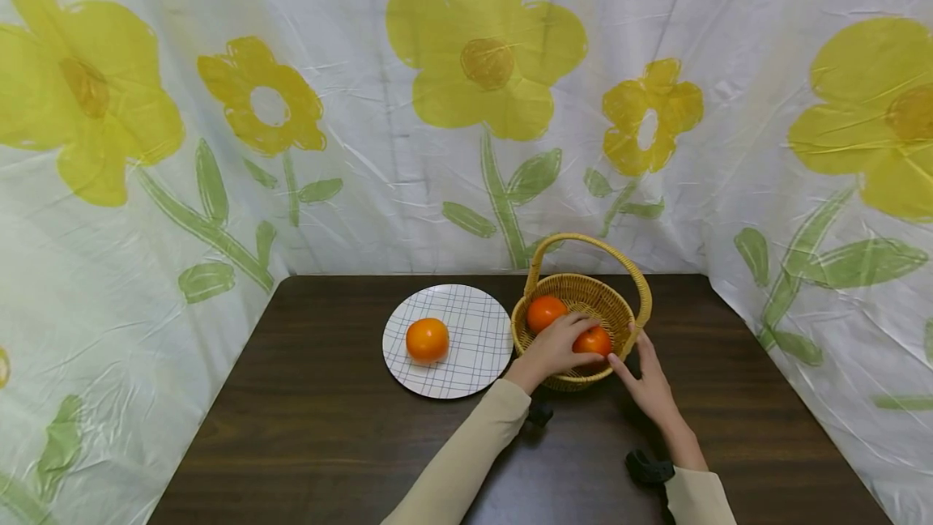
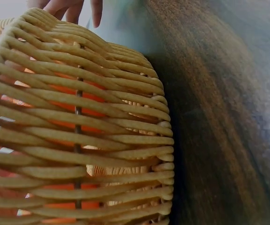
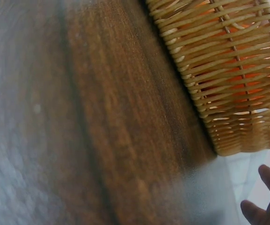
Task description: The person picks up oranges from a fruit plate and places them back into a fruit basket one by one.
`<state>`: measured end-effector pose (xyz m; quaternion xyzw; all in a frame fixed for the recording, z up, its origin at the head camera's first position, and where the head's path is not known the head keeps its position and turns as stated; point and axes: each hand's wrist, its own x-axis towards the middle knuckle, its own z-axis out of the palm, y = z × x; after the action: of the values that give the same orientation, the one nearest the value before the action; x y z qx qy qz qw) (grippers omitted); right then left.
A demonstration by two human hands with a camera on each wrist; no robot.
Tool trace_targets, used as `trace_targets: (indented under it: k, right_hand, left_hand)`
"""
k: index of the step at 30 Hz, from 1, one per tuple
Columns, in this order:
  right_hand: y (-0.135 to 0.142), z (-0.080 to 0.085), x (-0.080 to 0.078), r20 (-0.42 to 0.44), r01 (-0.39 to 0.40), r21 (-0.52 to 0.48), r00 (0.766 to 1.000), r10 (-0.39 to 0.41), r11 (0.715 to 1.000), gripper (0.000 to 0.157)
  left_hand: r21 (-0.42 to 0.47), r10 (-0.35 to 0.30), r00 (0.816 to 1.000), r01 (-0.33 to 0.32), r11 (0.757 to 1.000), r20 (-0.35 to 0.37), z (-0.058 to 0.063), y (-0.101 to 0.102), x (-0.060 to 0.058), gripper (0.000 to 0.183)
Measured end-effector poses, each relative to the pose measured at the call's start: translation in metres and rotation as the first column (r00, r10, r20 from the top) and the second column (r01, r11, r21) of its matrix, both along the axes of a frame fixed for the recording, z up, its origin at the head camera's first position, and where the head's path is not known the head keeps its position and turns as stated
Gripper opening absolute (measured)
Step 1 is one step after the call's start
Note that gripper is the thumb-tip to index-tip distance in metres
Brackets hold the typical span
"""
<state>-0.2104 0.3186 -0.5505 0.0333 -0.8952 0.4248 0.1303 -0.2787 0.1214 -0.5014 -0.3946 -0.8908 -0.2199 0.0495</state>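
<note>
My left hand [image 1: 557, 349] reaches into a wicker basket [image 1: 521, 335] and holds a round orange-red fruit [image 1: 594, 341] between thumb and fingers. Another round orange-red fruit [image 1: 547, 313] lies in the basket to the left. At the basket's right side, my right hand [image 1: 651, 386] touches the wicker near the foot of the handle, thumb and fingers spread and fairly straight. Both wrist views show the woven side of the basket [image 2: 78, 140] close up, with orange showing through the gaps. The far side of the held fruit cannot be seen.
Left of the basket, a white plate [image 1: 474, 371] with a thin grid pattern carries a round orange fruit [image 1: 427, 340]. The basket's tall arched handle [image 1: 583, 240] rises above its rim. Everything stands on a dark wooden table [image 1: 306, 428], with a flower-print curtain [image 1: 350, 209] behind.
</note>
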Motion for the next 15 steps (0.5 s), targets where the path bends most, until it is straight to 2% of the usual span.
trace_targets:
  k: [7,15]
  right_hand:
    - [0.000,0.000,0.000,-0.010,0.000,0.002,1.000,0.000,1.000,0.073]
    - [0.000,-0.001,-0.001,-0.006,0.001,0.000,1.000,-0.001,1.000,0.073]
  left_hand:
    - [0.040,0.000,0.999,-0.001,0.999,0.039,0.003,-0.009,0.005,0.058]
    - [0.058,-0.011,1.000,0.011,0.998,0.011,0.002,-0.019,0.010,0.053]
